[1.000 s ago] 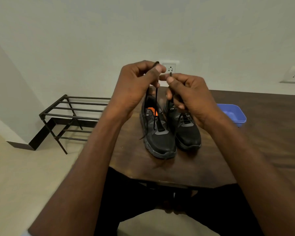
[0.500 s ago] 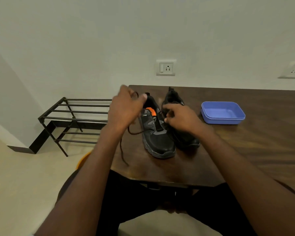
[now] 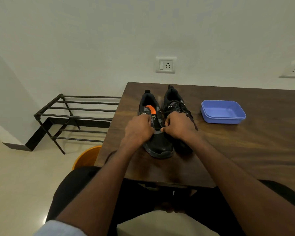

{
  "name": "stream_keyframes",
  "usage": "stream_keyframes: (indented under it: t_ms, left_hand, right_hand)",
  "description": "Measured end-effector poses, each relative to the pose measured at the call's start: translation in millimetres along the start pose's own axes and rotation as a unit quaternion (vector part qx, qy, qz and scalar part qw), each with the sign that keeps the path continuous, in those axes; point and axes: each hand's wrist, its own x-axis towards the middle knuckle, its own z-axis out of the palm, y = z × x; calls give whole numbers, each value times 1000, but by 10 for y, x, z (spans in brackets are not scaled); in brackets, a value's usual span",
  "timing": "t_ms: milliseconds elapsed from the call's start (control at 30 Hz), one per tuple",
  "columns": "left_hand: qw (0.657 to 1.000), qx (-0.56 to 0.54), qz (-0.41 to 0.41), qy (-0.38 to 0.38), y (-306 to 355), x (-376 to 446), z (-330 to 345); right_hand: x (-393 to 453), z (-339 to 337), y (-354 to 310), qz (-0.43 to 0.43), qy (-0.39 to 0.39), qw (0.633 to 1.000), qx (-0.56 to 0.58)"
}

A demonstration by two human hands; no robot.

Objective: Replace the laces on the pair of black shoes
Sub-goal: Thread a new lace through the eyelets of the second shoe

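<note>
Both hands are now lying low on the near shoe, having dropped from the raised, lace-stretching pose of a second ago, and the view has tipped down with them.

Furthest left, a dark metal rack [image 3: 75, 116] is standing on the floor, with an orange bucket [image 3: 88, 157] peeking out beside the bench [image 3: 245, 150] corner. The left hand [image 3: 138, 129] is curling its grip against the left side of the left shoe [image 3: 157, 133], probably pinching a lace end at the lowest eyelets, though the lace itself is hidden there. The right hand [image 3: 178, 126] is facing it, thumb and forefinger pinching at the opposite edge of the same shoe; a thin black lace seems to be in that pinch. The hands are likely mirroring each other to even the lace across the bottom row. This shoe's tongue is showing bare, so lacing is judged barely begun.

The right shoe [image 3: 174, 103], touching its partner, is sitting laced. Further right, a blue tub [image 3: 223, 112] is resting apart.
</note>
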Motion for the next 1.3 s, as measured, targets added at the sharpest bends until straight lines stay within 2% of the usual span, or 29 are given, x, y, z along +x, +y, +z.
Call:
stream_keyframes:
  t_ms: [200,333,400,433,467,500,533,567,600,633,667,700,733,767,800,833,867,900,933,1000,1067,1133,1200,1233,1300]
  left_hand:
    - [999,-43,-27,7,-56,63,-34]
    - [997,-44,-47,-41,-85,64,-11]
    - [999,4,-34,7,-54,62,-42]
    - [999,9,-14,51,-22,50,-78]
    - [996,-36,4,84,22,26,-125]
    - [988,-127,14,89,89,-7,-184]
    - [967,-246,12,59,174,-54,-251]
    - [931,-364,2,-3,264,-107,-311]
    - [888,-453,-8,-77,336,-149,-360]
    - [852,-504,-15,-143,375,-170,-396]
    - [828,-525,-13,-196,387,-183,-419]
    - [812,-537,-7,-230,382,-198,-439]
    - [800,-549,1,-242,362,-196,-457]
    - [795,-560,7,-234,338,-192,-484]
    - [802,-559,10,-209,302,-174,-503]
    - [819,-546,7,-173,267,-159,-535]
    - [840,-525,1,-135,222,-136,-565]
    - [859,-502,-9,-100,178,-114,-590]
    - [874,-481,-17,-71,140,-91,-600]
    - [886,-461,-24,-40,106,-79,-610]
    - [886,-462,-18,-36,141,-86,-584]
    - [880,-473,-9,-44,199,-88,-539]
    - [873,-485,-5,-46,239,-81,-495]
    - [874,-485,-6,-44,242,-75,-483]
    - [886,-462,-15,-38,215,-53,-475]
  right_hand:
    - [-21,40,-18,18,17,999,31]
    - [-18,6,-23,43,14,998,37]
    - [-22,-70,-32,63,54,996,38]
    - [-32,-118,-46,64,76,992,83]
    - [-57,-177,-82,59,82,978,181]
    - [-88,-235,-127,57,69,941,326]
    - [-132,-309,-191,53,30,872,486]
    - [-183,-393,-235,39,-12,782,622]
    - [-200,-466,-239,28,-34,701,712]
    - [-206,-530,-233,19,-48,636,770]
    - [-197,-580,-200,17,-51,594,803]
    - [-189,-619,-159,19,-48,567,822]
    - [-179,-646,-109,30,-35,561,827]
    - [-160,-660,-48,48,-17,576,816]
    - [-140,-669,28,78,24,639,765]
    - [-128,-678,100,116,77,742,656]
    - [-114,-693,194,155,136,849,486]
    - [-121,-709,282,184,174,921,296]
    - [-159,-726,325,201,184,953,132]
    - [-215,-714,322,194,156,967,-53]
    - [-222,-652,245,101,146,981,-78]
    - [-234,-615,80,-38,79,994,69]
    - [-285,-573,-83,-95,-44,956,275]
    - [-295,-557,-114,-100,-72,938,323]
    - [-244,-537,-74,-53,-17,967,249]
